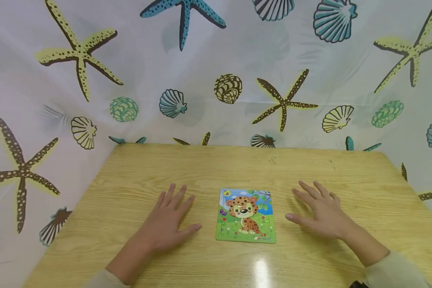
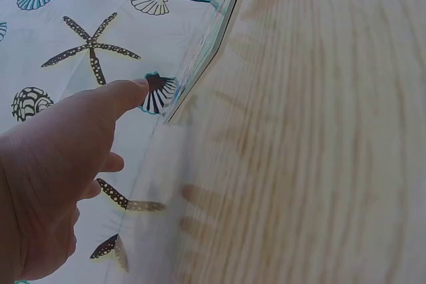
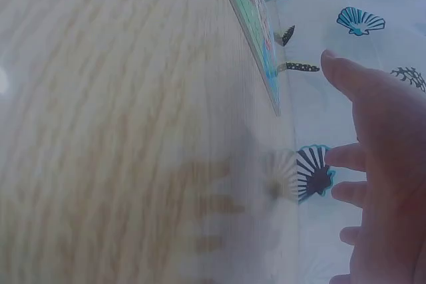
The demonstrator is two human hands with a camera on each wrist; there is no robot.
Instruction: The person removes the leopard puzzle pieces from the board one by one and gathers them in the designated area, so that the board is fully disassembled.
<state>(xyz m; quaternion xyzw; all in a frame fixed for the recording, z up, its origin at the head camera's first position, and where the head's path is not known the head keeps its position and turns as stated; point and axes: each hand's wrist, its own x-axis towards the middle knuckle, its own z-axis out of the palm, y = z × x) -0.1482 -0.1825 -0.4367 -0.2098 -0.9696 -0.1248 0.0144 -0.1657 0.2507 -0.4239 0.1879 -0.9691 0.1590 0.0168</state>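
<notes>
A square picture puzzle (image 1: 245, 217) with a cartoon leopard on grass lies flat on the wooden table, between the two hands. To its left, my left hand (image 1: 167, 224) has its fingers spread and holds nothing. My right hand (image 1: 322, 214) is on the other side, fingers likewise spread, apart from the puzzle. From the left wrist view, the left hand (image 2: 63, 171) appears with its thumb toward the puzzle (image 2: 212, 38). In the right wrist view, the right hand (image 3: 389, 157) is beside the puzzle's (image 3: 256, 28) edge, without touching it.
The wood-grain table (image 1: 187, 164) extends around the puzzle and both hands. A white cloth (image 1: 201, 60) printed with starfish and shells hangs behind the table and along its sides. Light glares on the tabletop near the front.
</notes>
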